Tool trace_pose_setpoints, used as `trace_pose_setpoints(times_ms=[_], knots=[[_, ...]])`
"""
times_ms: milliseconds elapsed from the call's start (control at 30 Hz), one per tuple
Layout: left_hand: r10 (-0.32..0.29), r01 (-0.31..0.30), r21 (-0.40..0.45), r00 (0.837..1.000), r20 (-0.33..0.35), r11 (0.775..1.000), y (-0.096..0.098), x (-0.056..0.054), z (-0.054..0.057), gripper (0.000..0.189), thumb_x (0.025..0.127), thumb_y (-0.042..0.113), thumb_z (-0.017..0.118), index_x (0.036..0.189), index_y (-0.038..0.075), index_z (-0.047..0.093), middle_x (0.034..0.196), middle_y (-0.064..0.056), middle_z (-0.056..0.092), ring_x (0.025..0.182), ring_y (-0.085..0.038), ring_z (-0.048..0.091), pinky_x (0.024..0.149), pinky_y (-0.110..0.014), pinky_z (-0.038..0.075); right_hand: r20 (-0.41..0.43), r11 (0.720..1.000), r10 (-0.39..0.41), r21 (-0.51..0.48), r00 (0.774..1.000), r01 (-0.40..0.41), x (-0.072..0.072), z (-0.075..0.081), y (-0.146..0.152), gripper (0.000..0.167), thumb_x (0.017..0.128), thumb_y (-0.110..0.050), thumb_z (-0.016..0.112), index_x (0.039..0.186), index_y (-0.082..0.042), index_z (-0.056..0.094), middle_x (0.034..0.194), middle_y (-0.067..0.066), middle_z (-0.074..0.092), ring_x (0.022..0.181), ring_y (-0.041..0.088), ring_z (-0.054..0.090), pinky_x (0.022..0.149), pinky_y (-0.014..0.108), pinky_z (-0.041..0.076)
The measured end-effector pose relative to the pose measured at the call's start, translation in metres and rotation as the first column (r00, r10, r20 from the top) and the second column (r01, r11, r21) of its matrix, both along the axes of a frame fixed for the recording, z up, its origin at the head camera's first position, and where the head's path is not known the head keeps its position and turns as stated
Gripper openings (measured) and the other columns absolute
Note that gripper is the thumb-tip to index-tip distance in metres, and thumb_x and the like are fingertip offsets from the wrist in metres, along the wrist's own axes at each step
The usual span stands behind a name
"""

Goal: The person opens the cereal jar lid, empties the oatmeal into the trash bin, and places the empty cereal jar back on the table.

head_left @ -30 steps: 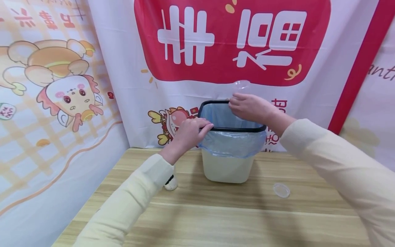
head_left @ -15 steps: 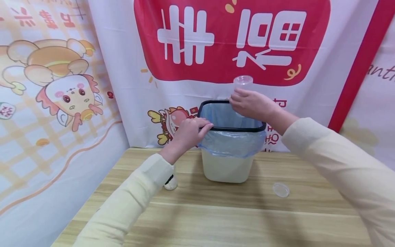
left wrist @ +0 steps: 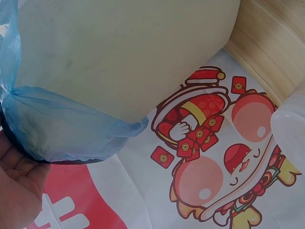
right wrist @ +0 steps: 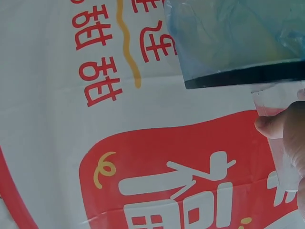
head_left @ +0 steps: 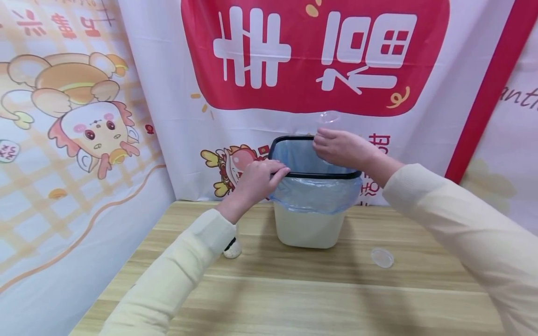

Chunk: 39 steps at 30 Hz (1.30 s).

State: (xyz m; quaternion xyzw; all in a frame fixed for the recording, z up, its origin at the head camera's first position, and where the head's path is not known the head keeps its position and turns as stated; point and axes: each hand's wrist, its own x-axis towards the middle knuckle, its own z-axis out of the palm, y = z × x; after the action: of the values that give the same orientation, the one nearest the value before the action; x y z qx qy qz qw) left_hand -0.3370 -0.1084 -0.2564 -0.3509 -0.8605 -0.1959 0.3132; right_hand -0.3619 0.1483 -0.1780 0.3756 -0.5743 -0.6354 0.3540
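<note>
A cream bin (head_left: 308, 231) stands on the table, lined with a blue plastic bag (head_left: 317, 193) folded over its black rim (head_left: 323, 175). My left hand (head_left: 259, 179) grips the rim at its left corner; in the left wrist view its fingers (left wrist: 28, 171) curl over the black edge. Above the bin's opening, my right hand (head_left: 342, 148) holds a clear plastic cup (head_left: 329, 116). The right wrist view shows the thumb (right wrist: 269, 126) against the side of the cup (right wrist: 281, 162), close to the rim.
A clear round lid (head_left: 382, 257) lies on the wooden table (head_left: 294, 298) right of the bin. A white object with a black band (head_left: 232, 249) is partly hidden by the left sleeve. A printed cloth (head_left: 235, 126) hangs close behind the bin.
My right hand lifted the cup a little half a second ago, and has since lowered and tilted it again over the bin. The left hand stays on the rim.
</note>
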Motion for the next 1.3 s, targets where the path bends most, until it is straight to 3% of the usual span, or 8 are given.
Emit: trace_pose_setpoints(times_ms=[133, 433, 667, 800, 900, 1033, 1300], knots=[[-0.004, 0.004, 0.007, 1.000, 0.002, 1.000, 0.000, 0.000, 0.000, 0.025, 0.097, 0.027, 0.061, 0.108, 0.010, 0.075, 0.104, -0.005, 0.073, 0.093, -0.018, 0.068, 0.085, -0.027, 0.054, -0.031, 0.998, 0.015, -0.068, 0.999, -0.017, 0.000, 0.007, 0.001, 0.081, 0.064, -0.010, 0.089, 0.135, -0.008, 0.050, 0.131, 0.020, 0.050, 0.124, 0.038, 0.043, 0.114, 0.051, 0.022], [0.009, -0.009, 0.005, 1.000, 0.016, 1.000, -0.001, 0.000, -0.001, 0.025, 0.097, 0.028, 0.061, 0.109, 0.011, 0.075, 0.107, -0.005, 0.072, 0.097, -0.018, 0.068, 0.088, -0.028, 0.053, 0.031, 1.000, 0.021, 0.015, 0.999, -0.021, -0.003, -0.004, 0.003, 0.079, 0.065, -0.011, 0.088, 0.135, -0.012, 0.052, 0.132, 0.018, 0.051, 0.124, 0.036, 0.044, 0.113, 0.050, 0.024], [0.007, -0.007, 0.002, 1.000, 0.007, 1.000, 0.000, 0.000, 0.000, 0.025, 0.097, 0.027, 0.061, 0.108, 0.010, 0.075, 0.105, -0.005, 0.072, 0.097, -0.018, 0.068, 0.087, -0.029, 0.053, 0.064, 0.994, 0.039, -0.108, 0.997, -0.032, 0.000, 0.005, 0.007, 0.080, 0.063, -0.011, 0.090, 0.134, -0.010, 0.052, 0.132, 0.018, 0.051, 0.124, 0.037, 0.044, 0.114, 0.049, 0.024], [0.010, -0.010, -0.001, 1.000, 0.004, 1.000, 0.001, -0.001, 0.000, 0.024, 0.097, 0.027, 0.061, 0.107, 0.010, 0.076, 0.104, -0.005, 0.073, 0.095, -0.018, 0.068, 0.087, -0.029, 0.053, 0.085, 0.970, 0.066, -0.238, 0.994, -0.044, 0.002, 0.011, 0.012, 0.080, 0.061, -0.008, 0.090, 0.132, -0.007, 0.052, 0.129, 0.021, 0.051, 0.123, 0.038, 0.044, 0.112, 0.049, 0.028], [0.014, -0.014, -0.002, 1.000, 0.003, 1.000, 0.001, -0.002, 0.000, 0.024, 0.097, 0.027, 0.061, 0.108, 0.011, 0.076, 0.105, -0.005, 0.073, 0.096, -0.017, 0.068, 0.087, -0.029, 0.053, 0.120, 0.930, 0.094, -0.364, 0.988, -0.044, 0.002, 0.014, 0.017, 0.081, 0.060, -0.006, 0.090, 0.132, -0.005, 0.052, 0.129, 0.023, 0.050, 0.123, 0.039, 0.043, 0.111, 0.049, 0.031], [0.012, -0.012, 0.002, 1.000, 0.004, 1.000, 0.000, -0.001, 0.000, 0.024, 0.097, 0.027, 0.061, 0.109, 0.011, 0.075, 0.106, -0.005, 0.072, 0.098, -0.018, 0.068, 0.088, -0.029, 0.053, 0.180, 0.848, 0.145, -0.530, 0.973, -0.028, 0.003, 0.015, 0.023, 0.082, 0.057, -0.004, 0.091, 0.131, -0.003, 0.054, 0.128, 0.024, 0.051, 0.122, 0.040, 0.045, 0.107, 0.050, 0.037], [0.015, -0.015, -0.006, 1.000, 0.007, 1.000, 0.000, -0.001, 0.000, 0.024, 0.097, 0.027, 0.061, 0.109, 0.011, 0.075, 0.106, -0.005, 0.072, 0.098, -0.018, 0.067, 0.088, -0.029, 0.053, 0.250, 0.626, 0.245, -0.779, 0.937, 0.045, 0.007, 0.011, 0.035, 0.073, 0.060, -0.009, 0.090, 0.125, 0.002, 0.058, 0.121, 0.025, 0.058, 0.110, 0.042, 0.055, 0.100, 0.053, 0.043]])
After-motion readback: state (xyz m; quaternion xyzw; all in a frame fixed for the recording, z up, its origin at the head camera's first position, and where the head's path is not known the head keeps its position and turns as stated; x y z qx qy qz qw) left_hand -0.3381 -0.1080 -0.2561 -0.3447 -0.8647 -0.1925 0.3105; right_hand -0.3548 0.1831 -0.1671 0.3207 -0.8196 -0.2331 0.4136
